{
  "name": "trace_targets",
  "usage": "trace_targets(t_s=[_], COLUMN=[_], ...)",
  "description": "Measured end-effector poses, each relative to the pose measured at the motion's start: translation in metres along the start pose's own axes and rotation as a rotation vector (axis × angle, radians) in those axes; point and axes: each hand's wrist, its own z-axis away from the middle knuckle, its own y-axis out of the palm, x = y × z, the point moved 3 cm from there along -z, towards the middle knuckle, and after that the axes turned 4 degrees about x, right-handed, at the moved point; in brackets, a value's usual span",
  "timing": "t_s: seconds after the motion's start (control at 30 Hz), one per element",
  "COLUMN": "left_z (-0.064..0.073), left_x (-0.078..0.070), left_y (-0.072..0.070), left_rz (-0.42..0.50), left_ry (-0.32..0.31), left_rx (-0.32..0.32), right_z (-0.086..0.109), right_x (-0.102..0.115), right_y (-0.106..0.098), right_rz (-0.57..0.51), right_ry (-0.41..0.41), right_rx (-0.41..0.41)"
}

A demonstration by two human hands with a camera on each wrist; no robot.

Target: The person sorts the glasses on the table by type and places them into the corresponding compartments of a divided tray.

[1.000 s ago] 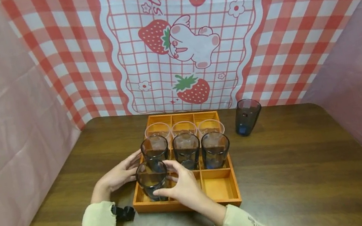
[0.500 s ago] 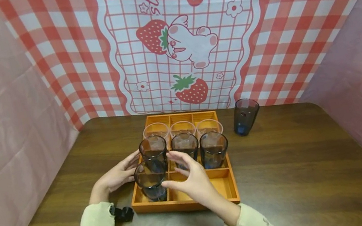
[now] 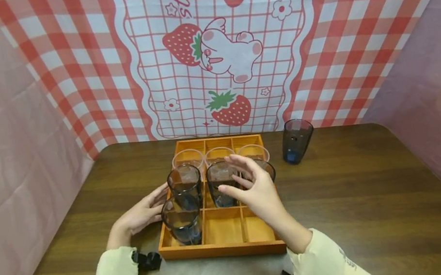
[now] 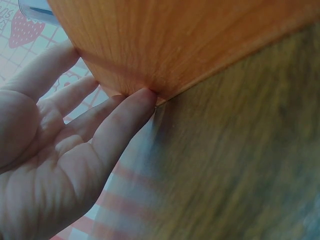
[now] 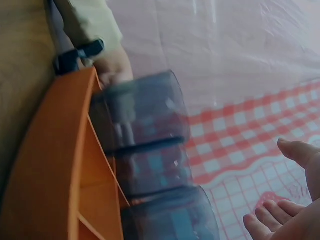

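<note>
A wooden divided tray (image 3: 223,251) holds several drinking glasses. One dark glass (image 3: 184,227) stands in its front left compartment. Behind it is a row of dark glasses, a left one (image 3: 184,183), a middle one (image 3: 221,191) and a right one (image 3: 270,172) mostly covered by my right hand. My left hand (image 3: 141,214) rests its fairly straight fingertips against the tray's left side; the left wrist view shows them touching the wood (image 4: 150,55). My right hand (image 3: 259,194), fingers spread and slightly bent, hovers over the tray's right part, holding nothing.
Clear glasses with pinkish rims (image 3: 187,157) stand in the tray's back part. One dark tapered glass (image 3: 297,141) stands apart on the brown table (image 3: 371,189), to the right. Behind the table hangs a red checked strawberry cloth (image 3: 224,58); pink cloth (image 3: 7,160) hangs at the left.
My right hand has let go of the front left dark glass and moved right and upward over the tray. My left hand has stayed at the tray's side.
</note>
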Motion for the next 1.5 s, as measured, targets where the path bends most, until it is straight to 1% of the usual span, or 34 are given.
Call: trace_targets(t_s=[0.17, 0.33, 0.57, 0.6, 0.73, 0.83, 0.97, 1.07, 1.17, 1.23, 1.37, 1.5], left_z=[0.000, 0.000, -0.001, -0.001, -0.001, -0.001, 0.000, 0.000, 0.000, 0.000, 0.000, 0.000], left_x=[0.000, 0.000, 0.001, 0.001, 0.001, 0.001, 0.001, 0.001, 0.001, 0.001, 0.001, 0.000], left_y=[0.000, 0.000, 0.000, 0.000, 0.000, -0.001, -0.001, -0.001, -0.002, -0.002, -0.001, -0.001], left_rz=[0.002, -0.001, -0.002, -0.003, -0.008, -0.007, -0.004, 0.001, 0.005, 0.004, -0.001, 0.003], left_ry=[0.004, 0.005, 0.003, 0.001, -0.005, -0.003, 0.005, 0.008, 0.008, 0.011, 0.012, 0.005], left_rx=[0.003, 0.003, 0.005, 0.004, 0.003, 0.005, 0.012, 0.016, 0.016, 0.017, 0.020, 0.018], right_z=[-0.009, -0.018, -0.031, -0.033, -0.041, -0.046, -0.052, -0.054, -0.056, -0.057, -0.060, -0.063], right_x=[-0.001, -0.006, -0.018, -0.020, -0.029, -0.038, -0.053, -0.066, -0.078, -0.084, -0.097, -0.106], right_y=[-0.018, -0.041, -0.075, -0.080, -0.101, -0.117, -0.136, -0.146, -0.152, -0.155, -0.159, -0.163], right_rz=[0.013, 0.027, 0.003, 0.012, 0.119, 0.166, 0.153, 0.157, 0.175, 0.179, 0.205, 0.268], right_ry=[-0.005, -0.008, -0.026, -0.034, -0.058, -0.060, -0.052, -0.031, 0.010, 0.038, 0.109, 0.165], right_rx=[-0.070, -0.151, -0.294, -0.315, -0.398, -0.492, -0.645, -0.726, -0.757, -0.759, -0.749, -0.727])
